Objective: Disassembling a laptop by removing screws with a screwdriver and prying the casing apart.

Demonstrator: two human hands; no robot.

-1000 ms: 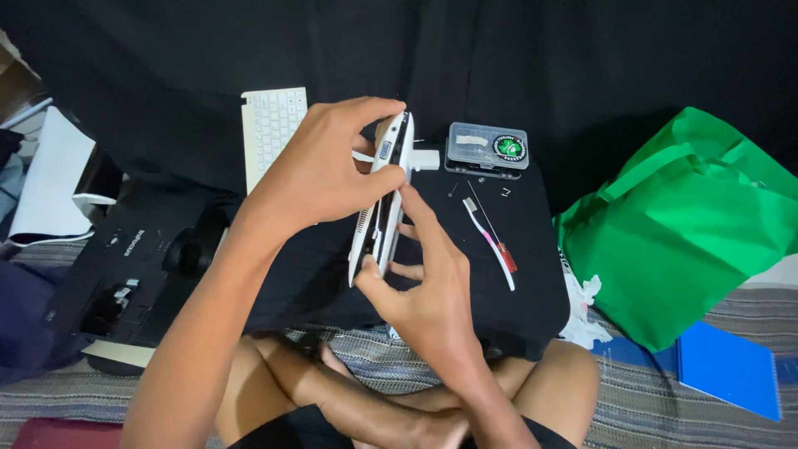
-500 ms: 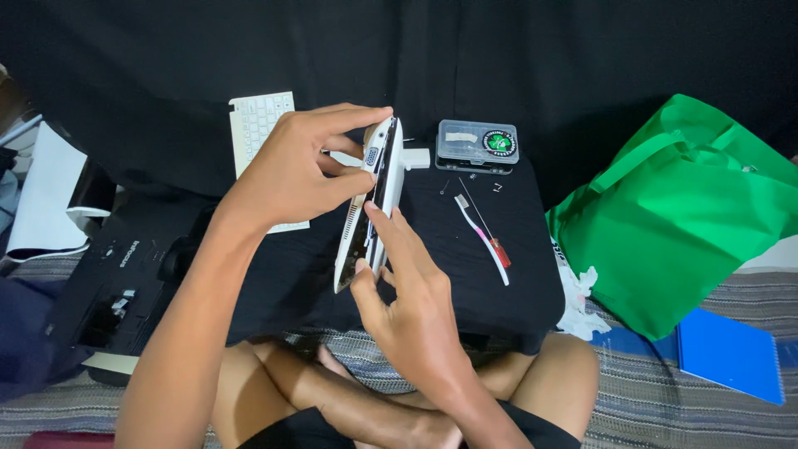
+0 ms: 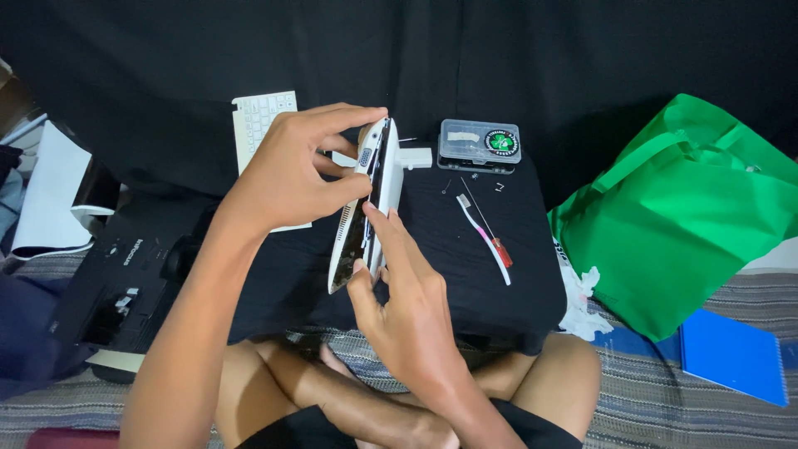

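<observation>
Sitting cross-legged, a person holds a thin white device (image 3: 366, 208) up on its edge over a low black table (image 3: 465, 274). Everything else is told from that white device.

Far to its left lies a white sheet of paper (image 3: 46, 199). Nearer, still on the left and lower down, sits a black machine (image 3: 125, 274) with a few buttons. Just left of the device, and partly hidden behind the hand, lies a small white keyboard (image 3: 262, 116).

The left hand (image 3: 295, 170) comes in from the left and grips the top part of the device — its fingers curl over the upper end and the thumb presses the side. The right hand (image 3: 407, 299) comes up from below and grasps the lower part, with one finger laid along the edge where the two halves meet. The halves look a little apart at the bottom, and dark insides show in the gap.

Just right of the device's top end sits a small white block (image 3: 414, 156). Next to it stands a clear little box (image 3: 480, 143) with a round green sticker. Below the box lie a white and pink toothbrush (image 3: 482, 237) and a thin screwdriver (image 3: 489, 224) with a red handle — they lie side by side. A few tiny screws (image 3: 499, 187) sit near them.

Far right is a big green bag (image 3: 690, 216), and below it a blue notebook (image 3: 731, 353).
</observation>
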